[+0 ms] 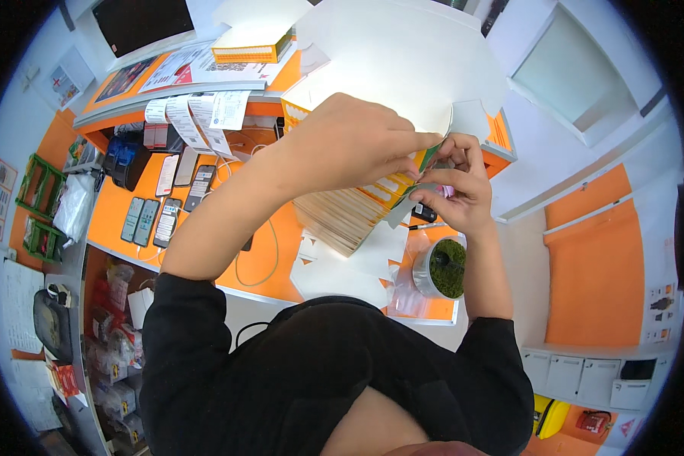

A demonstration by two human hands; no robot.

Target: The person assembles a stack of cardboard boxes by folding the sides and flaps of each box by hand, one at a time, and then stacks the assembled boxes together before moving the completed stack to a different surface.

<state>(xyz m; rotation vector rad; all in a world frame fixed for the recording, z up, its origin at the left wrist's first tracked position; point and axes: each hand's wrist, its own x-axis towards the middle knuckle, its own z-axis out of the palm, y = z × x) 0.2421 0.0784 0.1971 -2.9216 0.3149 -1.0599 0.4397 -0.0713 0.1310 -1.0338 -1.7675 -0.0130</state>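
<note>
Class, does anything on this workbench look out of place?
Yes: several white paper slips hang over the front edge of the raised counter, drooping toward the smartphones instead of lying flat. I see no obvious spill.

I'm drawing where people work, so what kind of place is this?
Maybe a small shop or office counter; I can't be sure which. Several phones lie on an orange desk, some with cables, and long paper slips hang at the edge of a raised shelf.
</note>
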